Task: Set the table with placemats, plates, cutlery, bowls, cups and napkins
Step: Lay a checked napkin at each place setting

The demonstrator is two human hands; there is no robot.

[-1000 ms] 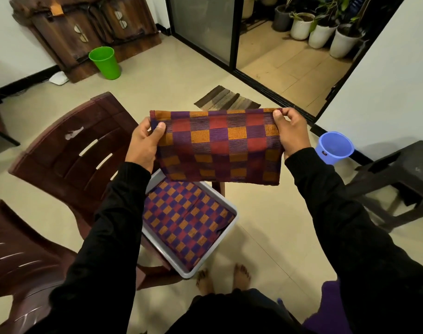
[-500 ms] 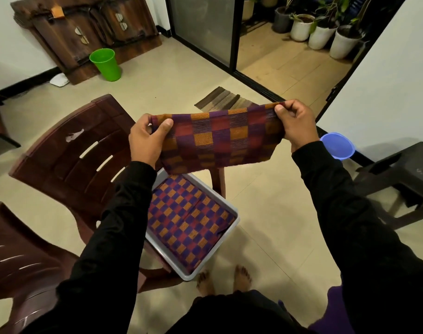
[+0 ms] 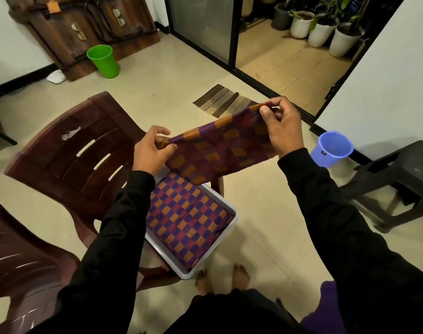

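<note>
A checked purple, red and orange placemat (image 3: 220,150) hangs stretched in the air between my two hands. My left hand (image 3: 152,150) pinches its near left corner. My right hand (image 3: 281,127) pinches the far right corner, held higher, so the cloth tilts almost flat. Below it a grey tray (image 3: 226,242) holds more folded checked placemats (image 3: 186,220). The tray rests on the seat of a dark red plastic chair (image 3: 68,160).
A second dark red chair (image 3: 20,259) stands at the lower left. On the floor are a green bucket (image 3: 103,60), a blue bucket (image 3: 332,148) and a striped doormat (image 3: 223,100). A dark stool (image 3: 403,174) is at right. My bare feet (image 3: 222,278) stand by the tray.
The placemat hung upright facing me a second ago; now it is tipped nearly flat. My right hand rose and moved away from me, and my left hand dropped lower.
</note>
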